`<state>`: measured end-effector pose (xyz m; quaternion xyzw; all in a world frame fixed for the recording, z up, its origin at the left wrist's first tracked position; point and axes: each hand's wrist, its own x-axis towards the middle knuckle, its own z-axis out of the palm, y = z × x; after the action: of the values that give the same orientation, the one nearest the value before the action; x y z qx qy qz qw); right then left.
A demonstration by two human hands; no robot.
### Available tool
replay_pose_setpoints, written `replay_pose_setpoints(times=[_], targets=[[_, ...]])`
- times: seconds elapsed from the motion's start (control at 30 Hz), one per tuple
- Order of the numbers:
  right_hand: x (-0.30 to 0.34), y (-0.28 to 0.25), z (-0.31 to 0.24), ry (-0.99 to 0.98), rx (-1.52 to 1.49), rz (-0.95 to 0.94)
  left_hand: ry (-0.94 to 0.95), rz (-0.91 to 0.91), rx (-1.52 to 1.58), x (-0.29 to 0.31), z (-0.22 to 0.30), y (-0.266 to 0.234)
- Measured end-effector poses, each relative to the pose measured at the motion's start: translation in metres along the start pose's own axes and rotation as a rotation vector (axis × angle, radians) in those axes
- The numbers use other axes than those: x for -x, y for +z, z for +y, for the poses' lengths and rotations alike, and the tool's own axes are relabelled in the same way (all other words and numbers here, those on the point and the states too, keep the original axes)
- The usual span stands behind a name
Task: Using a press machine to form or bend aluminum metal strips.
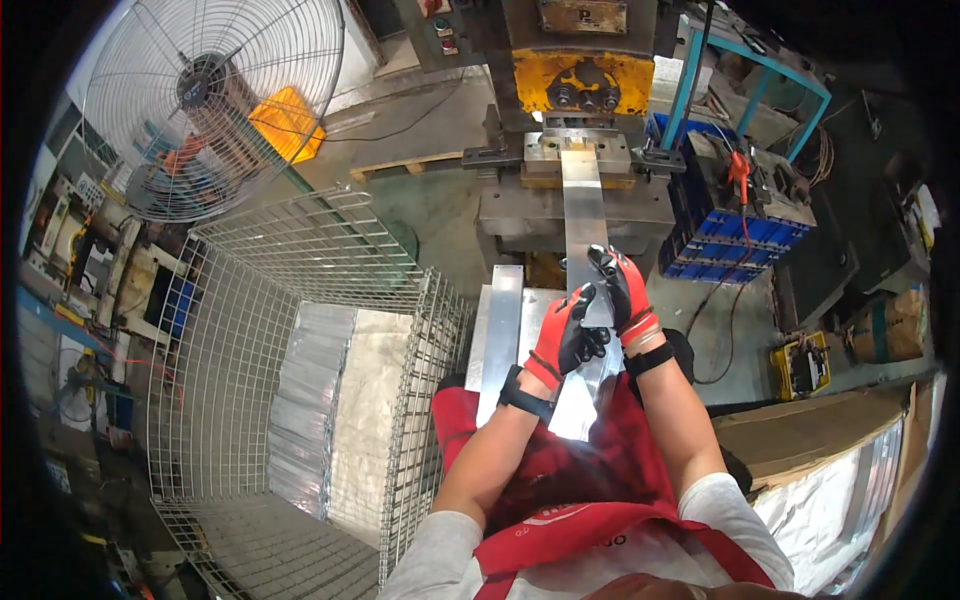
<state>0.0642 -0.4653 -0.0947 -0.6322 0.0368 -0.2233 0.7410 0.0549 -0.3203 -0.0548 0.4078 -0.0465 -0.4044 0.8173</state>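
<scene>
The right glove's grip (624, 292) looks closed on the right edge of a long flat metal strip (584, 222); the left glove's grip (574, 338) curls over it, though I can't tell whether it's clamped. I'd call this piece partway through: its far end sits at the die (541, 152) of the press (585, 78), while most of its length remains outside. The long axis runs nearly twelve to six, far end pointing at twelve. Another flat strip (503, 325) lies at nine, apparently waiting; beyond it stands a wire basket (408, 440).
</scene>
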Motion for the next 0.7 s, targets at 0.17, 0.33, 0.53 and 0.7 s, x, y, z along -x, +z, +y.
replay_pose_setpoints(times=[0.17,0.33,0.53,0.7], targets=[[0.003,-0.001,-0.004,-0.095,0.084,-0.014,-0.008,0.031,0.002,0.001,-0.001,0.003],[0.0,-0.005,0.007,0.09,-0.093,0.013,-0.045,0.019,-0.033,-0.002,-0.004,-0.003],[-0.006,-0.002,0.003,0.064,-0.094,0.034,0.011,-0.088,0.076,-0.007,-0.006,-0.007],[-0.008,-0.007,0.006,0.116,-0.157,-0.025,-0.01,-0.056,0.051,-0.006,-0.004,-0.004]])
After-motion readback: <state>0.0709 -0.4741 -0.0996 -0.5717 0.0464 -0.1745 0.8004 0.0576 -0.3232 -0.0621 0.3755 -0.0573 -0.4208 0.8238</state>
